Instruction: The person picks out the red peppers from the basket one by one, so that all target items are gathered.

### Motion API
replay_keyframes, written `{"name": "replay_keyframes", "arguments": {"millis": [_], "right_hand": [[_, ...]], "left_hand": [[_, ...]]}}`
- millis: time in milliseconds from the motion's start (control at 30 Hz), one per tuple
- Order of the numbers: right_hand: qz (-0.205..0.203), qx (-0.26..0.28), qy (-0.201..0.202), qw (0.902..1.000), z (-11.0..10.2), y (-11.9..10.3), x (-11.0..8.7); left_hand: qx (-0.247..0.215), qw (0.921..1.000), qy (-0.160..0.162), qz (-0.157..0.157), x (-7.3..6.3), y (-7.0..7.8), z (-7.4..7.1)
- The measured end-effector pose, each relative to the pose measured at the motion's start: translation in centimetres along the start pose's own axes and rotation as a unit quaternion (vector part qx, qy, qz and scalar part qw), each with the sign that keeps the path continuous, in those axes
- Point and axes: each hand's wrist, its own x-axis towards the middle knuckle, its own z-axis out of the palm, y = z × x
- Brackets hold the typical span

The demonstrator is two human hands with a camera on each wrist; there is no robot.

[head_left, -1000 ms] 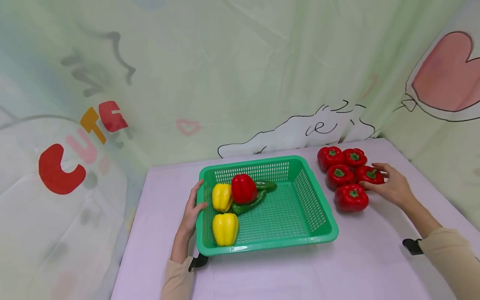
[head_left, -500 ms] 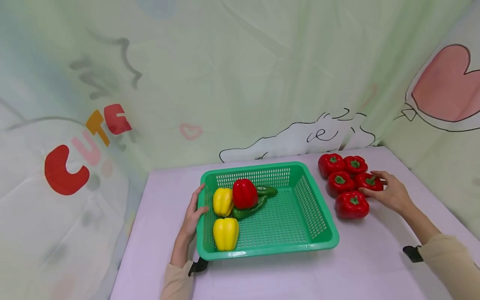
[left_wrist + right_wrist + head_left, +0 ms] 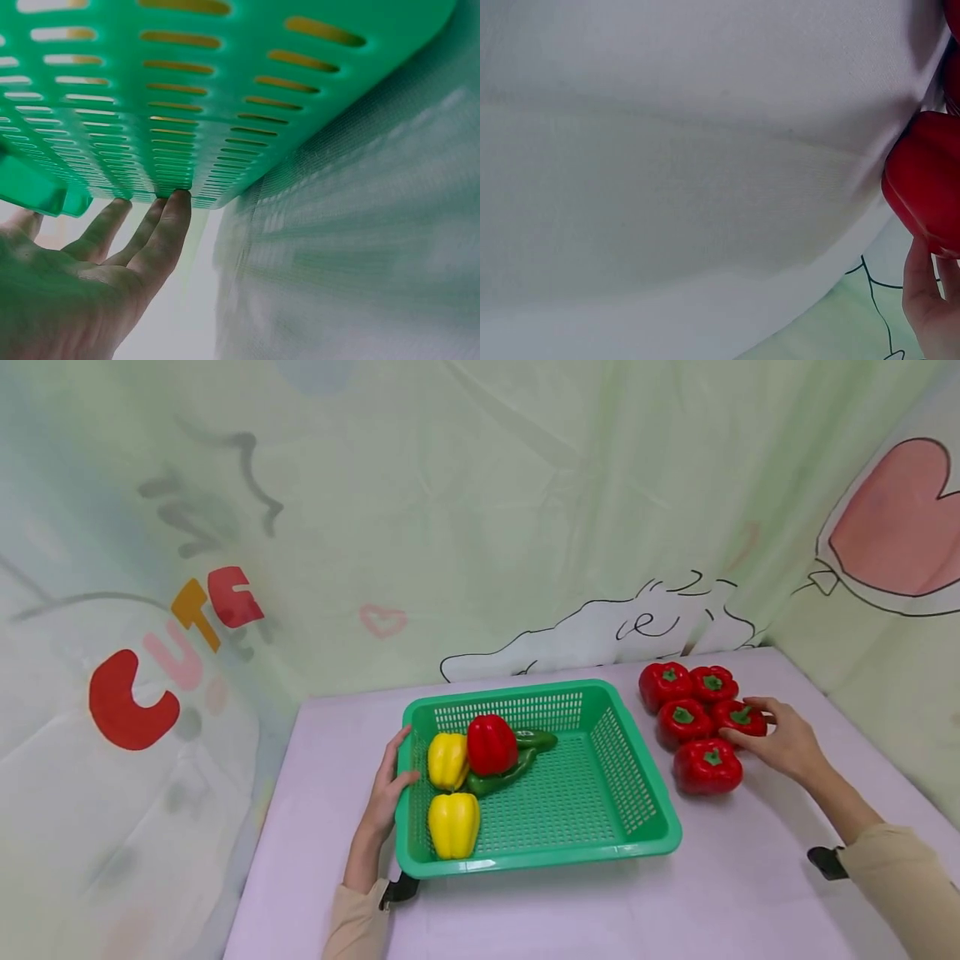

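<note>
– A pale green cloth point(image 3: 510, 527) is hanging behind the lilac table point(image 3: 555, 918), and a balloon drawing point(image 3: 892, 527) is showing over on the right. What is the left hand point(image 3: 386, 792) doing?

– It is holding the green basket point(image 3: 540, 860) by its left side. The fingers are reaching along the outside, only slightly bent, and the thumb is lying over the rim.

– And what is sitting in there?

– Two yellow peppers point(image 3: 453, 827) are resting by the left wall, one nearer to us. A big red pepper point(image 3: 492, 745) is lying beside the farther one, partly covering two green chillies point(image 3: 506, 778).

– How about the right hand point(image 3: 785, 741)?

– That one is gripping a stemmed pepper point(image 3: 738, 720), a red one, curving about half closed, its thumb pressing the near side and its fingers the far side. Whether the pepper is touching the table, I'm not able to tell.

– So it is standing among the others?

– Yes, four more red peppers point(image 3: 684, 723) are clustering close around it, just right of the basket, their stems facing up
</note>
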Motion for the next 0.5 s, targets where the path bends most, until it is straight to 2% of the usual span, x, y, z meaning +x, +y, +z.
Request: {"name": "replay_keyframes", "arguments": {"millis": [500], "right_hand": [[0.006,0.01,-0.012,0.9999,-0.45,-0.32,-0.04]], "left_hand": [[0.006,1.0,0.003,-0.004,-0.05,-0.04,0.01]]}}
